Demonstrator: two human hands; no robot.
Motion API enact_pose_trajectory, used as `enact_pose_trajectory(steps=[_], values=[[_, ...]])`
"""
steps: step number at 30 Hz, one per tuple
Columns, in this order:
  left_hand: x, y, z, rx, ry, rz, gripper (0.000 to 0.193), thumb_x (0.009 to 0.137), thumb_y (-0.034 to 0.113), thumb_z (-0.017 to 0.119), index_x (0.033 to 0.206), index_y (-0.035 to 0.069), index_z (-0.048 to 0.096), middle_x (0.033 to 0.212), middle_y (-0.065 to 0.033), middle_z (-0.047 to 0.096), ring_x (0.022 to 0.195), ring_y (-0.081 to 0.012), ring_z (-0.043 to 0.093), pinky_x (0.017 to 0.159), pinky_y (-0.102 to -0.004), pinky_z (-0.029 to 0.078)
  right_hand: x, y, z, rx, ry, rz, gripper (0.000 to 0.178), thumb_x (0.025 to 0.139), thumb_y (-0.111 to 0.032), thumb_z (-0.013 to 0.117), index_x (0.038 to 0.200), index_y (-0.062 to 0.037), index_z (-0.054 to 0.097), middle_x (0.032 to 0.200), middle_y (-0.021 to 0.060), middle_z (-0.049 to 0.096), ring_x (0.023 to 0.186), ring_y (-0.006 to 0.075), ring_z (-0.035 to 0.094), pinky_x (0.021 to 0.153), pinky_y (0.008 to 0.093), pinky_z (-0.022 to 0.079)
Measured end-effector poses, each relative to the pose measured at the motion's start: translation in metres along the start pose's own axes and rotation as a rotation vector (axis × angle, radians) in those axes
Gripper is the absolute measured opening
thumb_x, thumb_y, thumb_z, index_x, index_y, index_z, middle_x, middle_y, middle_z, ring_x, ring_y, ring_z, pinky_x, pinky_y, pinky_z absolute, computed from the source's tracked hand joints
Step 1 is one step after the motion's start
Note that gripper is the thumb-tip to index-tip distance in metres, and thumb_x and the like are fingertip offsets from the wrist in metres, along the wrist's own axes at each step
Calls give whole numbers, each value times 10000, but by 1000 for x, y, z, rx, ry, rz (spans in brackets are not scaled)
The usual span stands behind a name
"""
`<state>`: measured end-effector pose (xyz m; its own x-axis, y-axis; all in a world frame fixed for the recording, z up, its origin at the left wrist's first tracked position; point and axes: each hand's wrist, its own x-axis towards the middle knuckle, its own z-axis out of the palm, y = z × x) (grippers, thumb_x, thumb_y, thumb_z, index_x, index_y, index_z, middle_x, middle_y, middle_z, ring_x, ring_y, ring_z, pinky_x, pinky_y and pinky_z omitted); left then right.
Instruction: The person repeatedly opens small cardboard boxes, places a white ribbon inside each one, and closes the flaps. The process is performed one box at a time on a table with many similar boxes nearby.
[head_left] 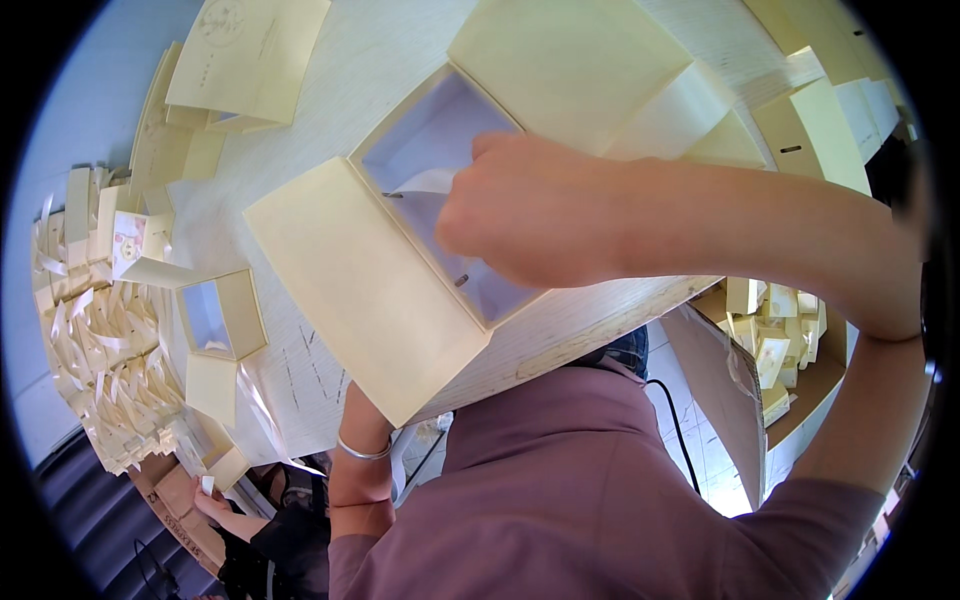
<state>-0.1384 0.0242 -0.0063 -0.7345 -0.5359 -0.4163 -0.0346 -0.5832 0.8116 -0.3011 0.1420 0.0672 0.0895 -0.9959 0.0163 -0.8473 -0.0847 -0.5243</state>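
In the head view, the open cream box (pixel 425 135) lies mid-worktop (pixel 300 130), mouth up, its long axis running from upper left to lower right, with cover panels spread toward lower left and upper right. The right hand (pixel 530 210) is curled over its lilac inside, its grip closed on a white ribbon (pixel 428 181) that runs from a slot; the left hand (pixel 364 412) is mostly hidden beneath the lower-left panel, grip impossible to tell. A carton (pixel 712 365) at right contains many small cream boxes (pixel 772 355).
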Motion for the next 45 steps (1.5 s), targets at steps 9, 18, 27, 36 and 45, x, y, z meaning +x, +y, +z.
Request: enact_pose_trajectory(steps=[9, 18, 27, 36, 45], values=[[-3, 1, 1, 3, 3, 2, 95, 850, 118, 437, 803, 37, 455, 816, -55, 540, 787, -150, 537, 798, -286, 450, -1, -2, -3, 37, -63, 20, 62, 615, 0, 513, 585, -9, 567, 591, 157, 573, 574, 316, 506, 668, 354, 408], [-3, 2, 2, 1, -6, 6, 97, 850, 119, 436, 802, 37, 455, 809, -53, 538, 780, -150, 535, 797, -286, 451, 0, -2, -4, 64, -77, 7, 64, 624, -9, 516, 580, -12, 562, 581, 155, 565, 555, 325, 500, 663, 365, 413], [0, 2, 3, -2, -12, 2, 98, 851, 120, 435, 801, 37, 456, 801, -50, 535, 773, -149, 534, 796, -285, 451, 0, -1, -1, 48, 4, 24, 62, 616, -17, 525, 570, -12, 567, 565, 154, 561, 561, 330, 522, 657, 371, 416], [1, 3, 3, -7, -17, 6, 99, 851, 121, 435, 801, 38, 456, 794, -48, 533, 766, -148, 532, 795, -285, 452, 1, -5, 2, 32, -90, 44, 74, 623, -18, 526, 609, -25, 598, 596, 148, 582, 571, 314, 535, 680, 362, 413], [-5, 8, 1, -50, 28, 27, 101, 852, 122, 434, 800, 38, 457, 786, -46, 531, 759, -148, 530, 794, -285, 453, 4, -24, 12, -188, 118, -57, 181, 681, -47, 515, 834, -71, 609, 812, 115, 620, 727, 250, 564, 794, 381, 410]])
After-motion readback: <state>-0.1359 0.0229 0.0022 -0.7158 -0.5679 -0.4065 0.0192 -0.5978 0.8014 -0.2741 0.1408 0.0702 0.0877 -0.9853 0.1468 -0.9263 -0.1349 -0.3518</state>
